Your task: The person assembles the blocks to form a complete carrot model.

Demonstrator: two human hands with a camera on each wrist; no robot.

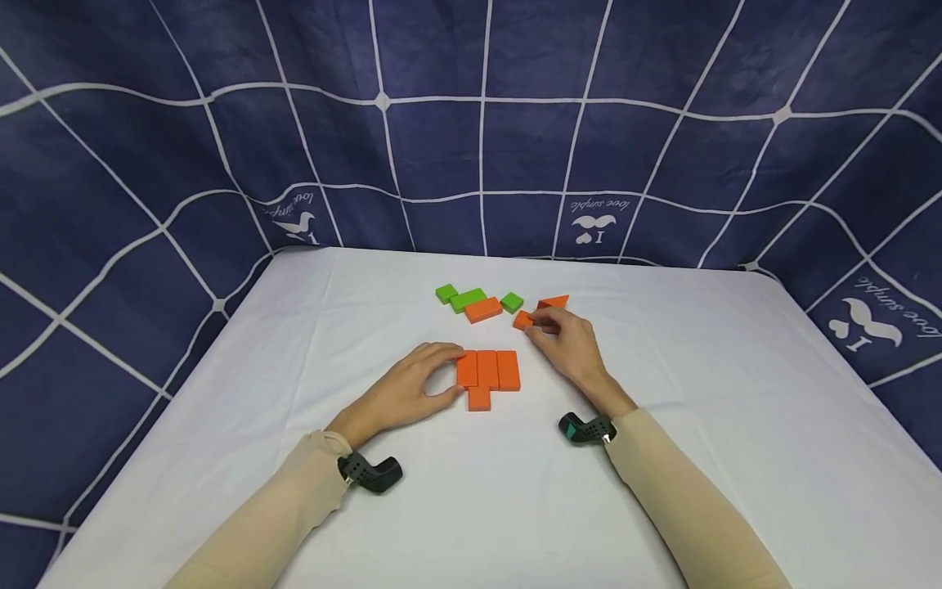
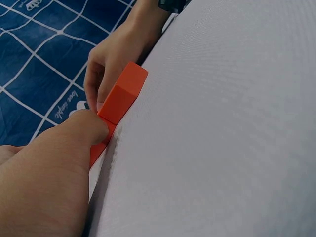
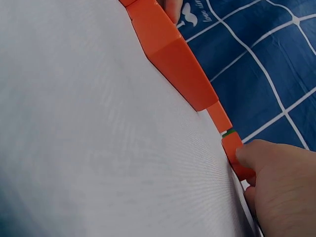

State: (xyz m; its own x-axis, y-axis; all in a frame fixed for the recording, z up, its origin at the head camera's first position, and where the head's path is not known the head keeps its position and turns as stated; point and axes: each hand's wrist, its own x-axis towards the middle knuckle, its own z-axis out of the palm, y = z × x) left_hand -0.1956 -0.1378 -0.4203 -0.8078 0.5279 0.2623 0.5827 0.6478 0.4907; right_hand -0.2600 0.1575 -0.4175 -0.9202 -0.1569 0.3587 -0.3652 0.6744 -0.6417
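Three upright-lying orange rectangular blocks [image 1: 488, 370] form a tight row on the white cloth, and a small orange square block [image 1: 479, 399] abuts their near edge. My left hand [image 1: 405, 384] spans the leftmost block of the row, thumb at its near end and index finger at its far end. Farther back to the right, my right hand [image 1: 570, 343] pinches another small orange block [image 1: 523, 320] at the cloth. In the right wrist view the thumb presses on that small block [image 3: 232, 150]. An orange triangular block [image 1: 553, 302] lies just beyond the right fingers, partly hidden by them.
Behind the row lie a green square block [image 1: 446, 294], a green rectangular block [image 1: 468, 300], an orange rectangular block [image 1: 483, 310] and another green square block [image 1: 512, 303]. A dark blue checked curtain [image 1: 441, 147] hangs beyond the far edge of the white-covered table [image 1: 471, 507].
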